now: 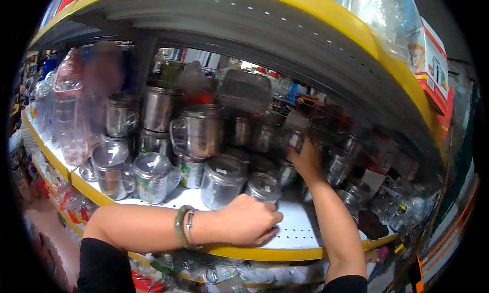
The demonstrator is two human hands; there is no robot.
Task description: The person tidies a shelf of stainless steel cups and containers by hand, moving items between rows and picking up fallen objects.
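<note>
My left hand (249, 219) is closed, knuckles up, over the front of the white perforated shelf (295, 224). It is just in front of a small lidded metal mug (264, 186); anything inside its curled fingers is hidden. My right hand (307, 159) reaches deeper between the shelves. Its thumb and fingers are closed around a small shiny metal cup (295, 138), blurred and dim there. To the left of my left hand stand a wide lidded steel pot (222, 178) and a clear-handled mug with a green pattern (154, 176).
Stacked metal mugs (202, 132) fill the shelf's back and left. Wrapped pink bottles (71, 109) stand at far left. A yellow-edged upper shelf (326, 18) hangs over my arms, with a boxed item (433, 64) at its right end. A dark cloth-like lump (373, 224) lies at right.
</note>
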